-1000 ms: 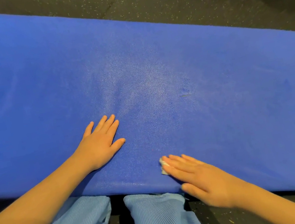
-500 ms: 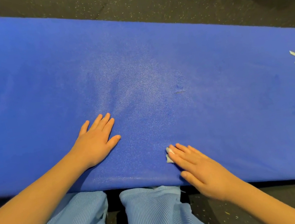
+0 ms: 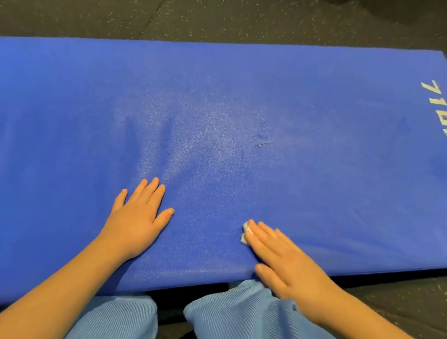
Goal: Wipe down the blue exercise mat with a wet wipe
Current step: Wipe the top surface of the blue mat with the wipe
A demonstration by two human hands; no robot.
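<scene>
Pressing crumpled wipe (image 3: 244, 232), flat right hand (image 3: 287, 265), grainy foam mat (image 3: 232, 88) (rectangular, blue)

Left hand (image 3: 139, 222): lying palm-down, fingers straight, thumb spreading sideways; bare forearm reaching in from lower left. Right hand (image 3: 283, 260): pressing palm-down, fingers straight together; bare forearm angling in from lower right.
</scene>
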